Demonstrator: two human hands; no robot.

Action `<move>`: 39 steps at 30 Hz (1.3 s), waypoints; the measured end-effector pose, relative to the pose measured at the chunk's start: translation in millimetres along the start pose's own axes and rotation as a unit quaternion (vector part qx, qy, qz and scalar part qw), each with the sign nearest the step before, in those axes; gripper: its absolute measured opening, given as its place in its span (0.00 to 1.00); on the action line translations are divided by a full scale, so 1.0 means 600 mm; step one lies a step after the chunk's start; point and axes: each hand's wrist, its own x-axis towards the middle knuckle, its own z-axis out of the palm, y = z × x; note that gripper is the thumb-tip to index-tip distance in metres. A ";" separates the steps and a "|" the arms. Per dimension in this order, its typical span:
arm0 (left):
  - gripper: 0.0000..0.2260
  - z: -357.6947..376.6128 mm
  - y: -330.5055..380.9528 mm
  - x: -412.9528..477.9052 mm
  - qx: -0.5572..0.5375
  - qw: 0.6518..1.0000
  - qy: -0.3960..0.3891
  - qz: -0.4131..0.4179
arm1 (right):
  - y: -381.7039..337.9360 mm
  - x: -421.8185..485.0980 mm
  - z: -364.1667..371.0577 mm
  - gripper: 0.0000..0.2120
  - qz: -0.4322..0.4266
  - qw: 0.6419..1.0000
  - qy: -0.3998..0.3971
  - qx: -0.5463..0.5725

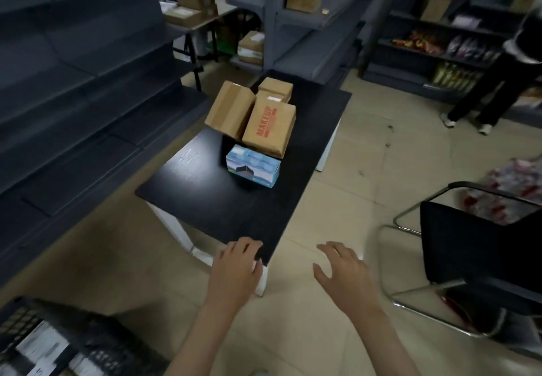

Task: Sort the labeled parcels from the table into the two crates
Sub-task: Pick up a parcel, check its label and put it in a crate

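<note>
Left grip (237,264) released over near corner of counter (205,193); right grip (343,273) released just beside that corner; parcels (268,129) toward counter's far end.

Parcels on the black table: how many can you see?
5. Blue-and-white box nearest; MAKEUP carton leaning behind it; plain carton on its left; white-labelled carton behind the MAKEUP one; small carton farthest back. Others may be hidden beneath them.

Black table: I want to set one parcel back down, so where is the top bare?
Bare: the near end of the table, between the blue box and the left hand at its corner; also the strip right of the MAKEUP carton. Crowded: the far middle, where the brown cartons lean together.
</note>
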 end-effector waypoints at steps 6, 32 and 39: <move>0.18 0.037 0.063 0.189 0.005 1.000 -0.008 0.000 | 0.098 0.175 -0.020 0.19 0.010 1.000 -0.007 0.008; 0.11 0.094 0.217 0.932 -0.023 0.977 0.115 -0.177 | 0.379 1.027 -0.003 0.19 -0.154 0.984 -0.067 0.052; 0.09 0.110 0.152 1.092 -0.054 0.969 0.134 -0.200 | 0.344 1.227 0.018 0.21 -0.218 0.968 -0.122 0.014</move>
